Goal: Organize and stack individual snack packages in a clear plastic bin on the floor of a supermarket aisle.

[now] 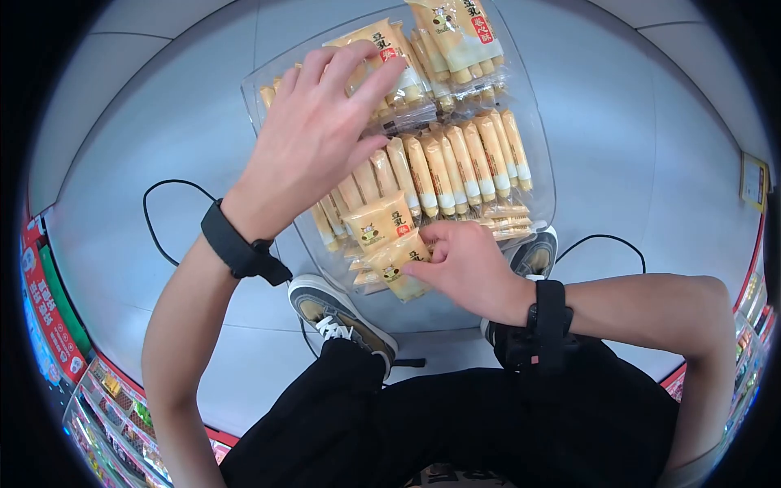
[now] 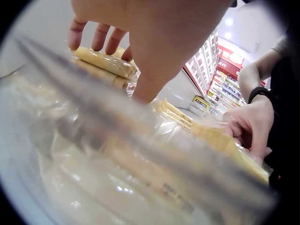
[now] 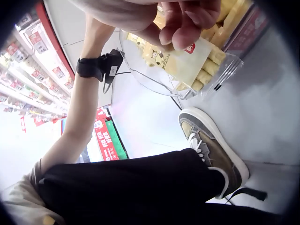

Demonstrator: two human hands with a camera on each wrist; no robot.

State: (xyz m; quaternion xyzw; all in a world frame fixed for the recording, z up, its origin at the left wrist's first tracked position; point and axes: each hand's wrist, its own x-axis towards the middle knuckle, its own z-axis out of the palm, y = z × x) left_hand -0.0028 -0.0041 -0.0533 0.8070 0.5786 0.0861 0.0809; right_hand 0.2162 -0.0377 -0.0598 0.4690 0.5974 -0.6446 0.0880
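Note:
A clear plastic bin (image 1: 543, 154) holds several see-through packets of cream-coloured crisp rolls. At its near edge my right hand (image 1: 476, 264) pinches a printed packet of crisp rolls (image 1: 399, 281) between thumb and fingers; the right wrist view shows this packet (image 3: 187, 63) hanging tilted below the fingers. A similar packet (image 1: 378, 221) lies just behind it. My left hand (image 1: 317, 122) is over the bin's far left part, fingers spread and slightly bent, thumb apart. In the left wrist view its fingertips touch a packet of rolls (image 2: 105, 61). Part of the packet beneath this hand is hidden.
A row of upright packets (image 1: 455, 167) fills the bin's middle, and another packet (image 1: 460, 37) lies flat at the far right. Shoes (image 1: 338, 317) stand close to the near side. Black cables (image 1: 146, 215) run along the grey floor. Stocked shelves (image 1: 114, 407) line the edges.

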